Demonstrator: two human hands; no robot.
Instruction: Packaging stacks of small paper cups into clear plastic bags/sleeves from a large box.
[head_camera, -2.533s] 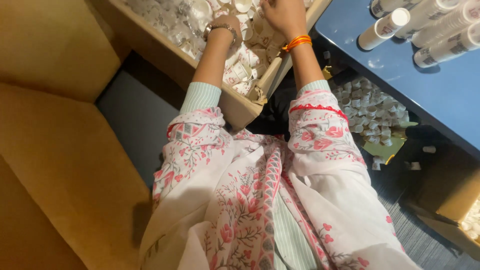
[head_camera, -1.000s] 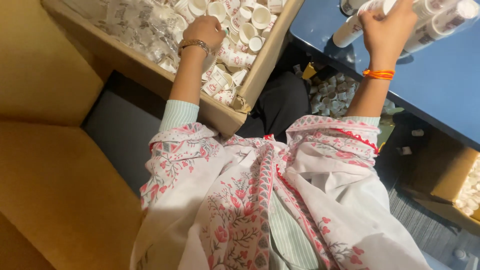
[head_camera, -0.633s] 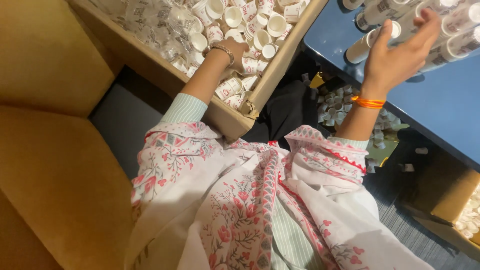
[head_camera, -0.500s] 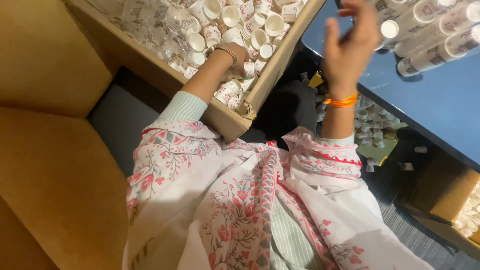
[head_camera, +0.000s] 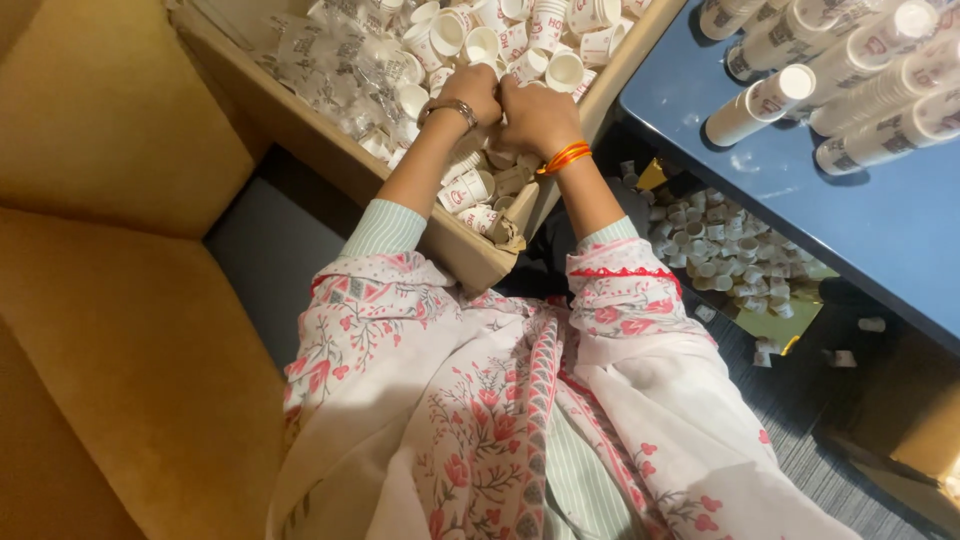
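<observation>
Both my hands are down in a cardboard box (head_camera: 300, 125) full of loose small white paper cups (head_camera: 500, 40). My left hand (head_camera: 472, 92), with a metal bracelet at the wrist, is curled closed among the cups. My right hand (head_camera: 538, 112), with an orange band at the wrist, is a closed fist right beside it, touching it. What each hand grips is hidden by the knuckles and the cups around them.
A blue table (head_camera: 800, 190) at the right carries several lying stacks of nested white cups (head_camera: 760, 105). Below it on the floor sits a heap of small cups (head_camera: 730, 265) on a yellow sheet. A tan sofa (head_camera: 110, 300) fills the left side.
My right hand came back from the cup stacks on the blue table and dropped into the box beside my left hand. My left hand stayed in the box.
</observation>
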